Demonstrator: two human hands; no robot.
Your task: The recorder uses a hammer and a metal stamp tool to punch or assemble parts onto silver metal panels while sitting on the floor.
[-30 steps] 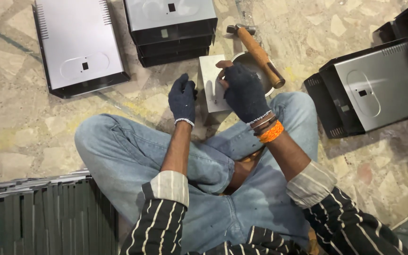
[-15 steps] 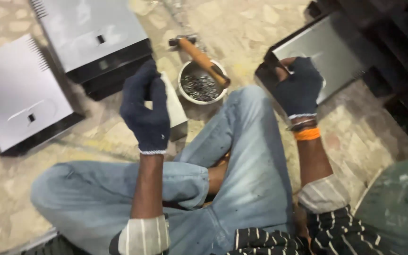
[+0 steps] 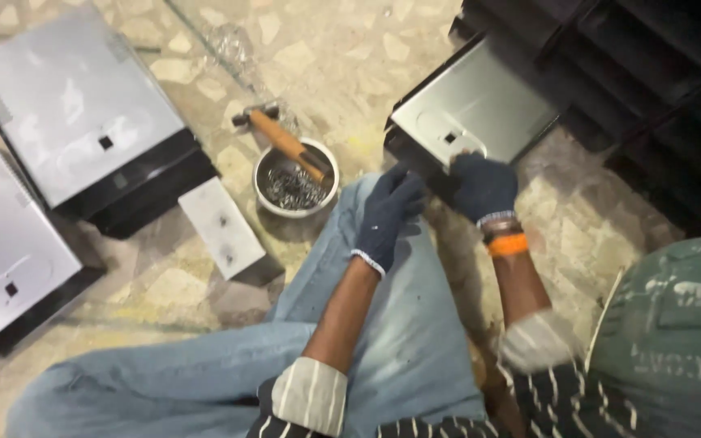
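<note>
Two grey metal boxes (image 3: 66, 122) lie flat at far left, well apart from the work. A hammer (image 3: 285, 144) rests across the steel bowl (image 3: 295, 182). The left hand (image 3: 389, 212), fingers loosely spread, reaches beside the right hand (image 3: 480, 185), which grips the near edge of the silver-topped box (image 3: 476, 109); black stacks crowd its far side.

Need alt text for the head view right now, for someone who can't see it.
Seated on a stone floor, a person's gloved right hand grips the near edge of a grey metal box while the gloved left hand reaches beside it. A hammer rests across a steel bowl of nails nearby.
</note>
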